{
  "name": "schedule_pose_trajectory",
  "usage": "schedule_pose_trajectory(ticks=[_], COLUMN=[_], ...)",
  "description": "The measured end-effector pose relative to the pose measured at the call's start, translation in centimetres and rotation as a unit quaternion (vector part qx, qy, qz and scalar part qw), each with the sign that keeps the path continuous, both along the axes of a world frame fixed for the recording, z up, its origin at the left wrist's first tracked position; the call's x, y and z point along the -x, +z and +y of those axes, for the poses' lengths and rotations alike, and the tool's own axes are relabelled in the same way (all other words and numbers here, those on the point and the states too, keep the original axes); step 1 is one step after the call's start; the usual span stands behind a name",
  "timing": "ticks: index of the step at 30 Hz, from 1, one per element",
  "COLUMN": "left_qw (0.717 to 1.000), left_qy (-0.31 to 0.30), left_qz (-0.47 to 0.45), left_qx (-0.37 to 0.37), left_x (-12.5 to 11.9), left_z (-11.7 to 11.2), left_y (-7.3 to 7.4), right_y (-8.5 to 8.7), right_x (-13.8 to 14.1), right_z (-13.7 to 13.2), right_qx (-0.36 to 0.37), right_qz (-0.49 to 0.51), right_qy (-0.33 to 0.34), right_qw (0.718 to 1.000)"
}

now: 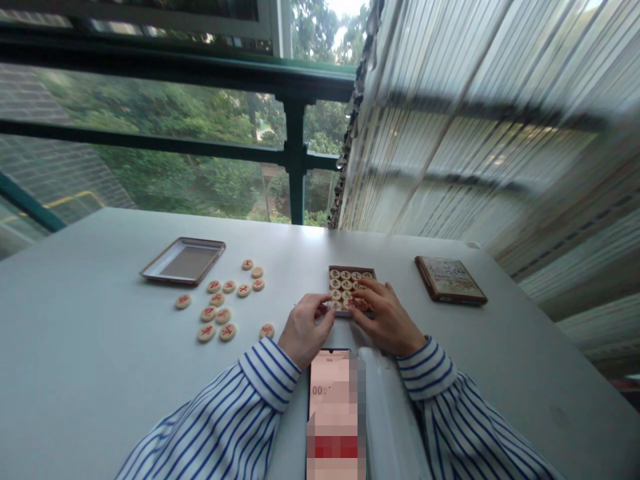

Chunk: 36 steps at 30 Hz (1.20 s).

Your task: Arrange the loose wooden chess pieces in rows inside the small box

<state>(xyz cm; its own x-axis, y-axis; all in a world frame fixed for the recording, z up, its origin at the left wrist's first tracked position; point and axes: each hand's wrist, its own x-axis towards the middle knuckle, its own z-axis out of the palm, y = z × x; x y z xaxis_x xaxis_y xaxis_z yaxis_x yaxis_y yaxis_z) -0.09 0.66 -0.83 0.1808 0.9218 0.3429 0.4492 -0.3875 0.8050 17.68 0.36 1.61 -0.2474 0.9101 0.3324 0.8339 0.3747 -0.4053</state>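
A small open box (353, 268) stands on the table, filled with rows of round wooden xiangqi pieces (346, 285), most with dark characters and some red in the front row. My left hand (307, 327) is at the box's left front side, its fingers curled and the thumb near the index finger; whatever they pinch is hidden. Over the right part of the box, my right hand (387, 317) spreads its fingers apart, the tips touching or just above the pieces. Loose red-marked pieces (223, 316) lie scattered to the left, with one piece (267, 331) close to my left wrist.
An upturned shallow lid or tray (184, 261) lies at the far left. A flat printed box (450, 280) rests at the right. Between my forearms are a phone (333, 400) and a whitish, plastic-looking object (393, 413). Window rails and a string curtain (425, 133) border the table.
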Motion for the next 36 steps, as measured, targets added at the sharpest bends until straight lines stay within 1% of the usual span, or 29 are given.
schedule_pose_trajectory(ticks=[4,7,8,10,13,15,17,20,28,36], left_qw=[1.000,1.000,1.000,1.000,1.000,1.000,1.000,1.000,1.000,1.000], left_qy=[-0.002,-0.003,-0.003,-0.005,-0.006,-0.006,-0.007,-0.007,-0.009,-0.008], left_qz=[-0.001,0.004,0.005,0.007,0.010,0.012,0.013,0.013,0.012,0.016], left_qx=[-0.005,0.000,0.003,0.010,0.014,0.011,0.003,-0.005,-0.014,-0.007], left_x=[0.0,0.1,0.1,0.1,0.1,0.0,0.0,0.1,0.2,0.1], left_z=[0.0,0.0,0.0,0.0,0.0,0.0,0.0,0.0,0.1,0.1], left_y=[-0.1,0.0,0.0,0.0,0.1,0.1,0.1,0.0,-0.3,-0.2], right_y=[0.5,0.8,0.9,0.9,0.8,0.6,0.4,0.2,-0.2,0.0], right_x=[-0.5,-1.4,-1.7,-2.5,-3.2,-3.5,-3.5,-3.5,-3.5,-3.1], right_z=[0.1,0.3,0.4,0.5,0.6,0.6,0.6,0.6,0.7,0.7], right_qx=[-0.052,-0.082,-0.076,-0.039,0.028,0.061,0.074,0.066,0.052,0.060], right_qz=[0.029,0.065,0.070,0.066,0.049,0.031,0.010,-0.004,0.007,0.012], right_qy=[-0.024,-0.081,-0.108,-0.162,-0.197,-0.201,-0.196,-0.182,-0.160,-0.151], right_qw=[0.998,0.991,0.989,0.984,0.979,0.977,0.978,0.981,0.986,0.987])
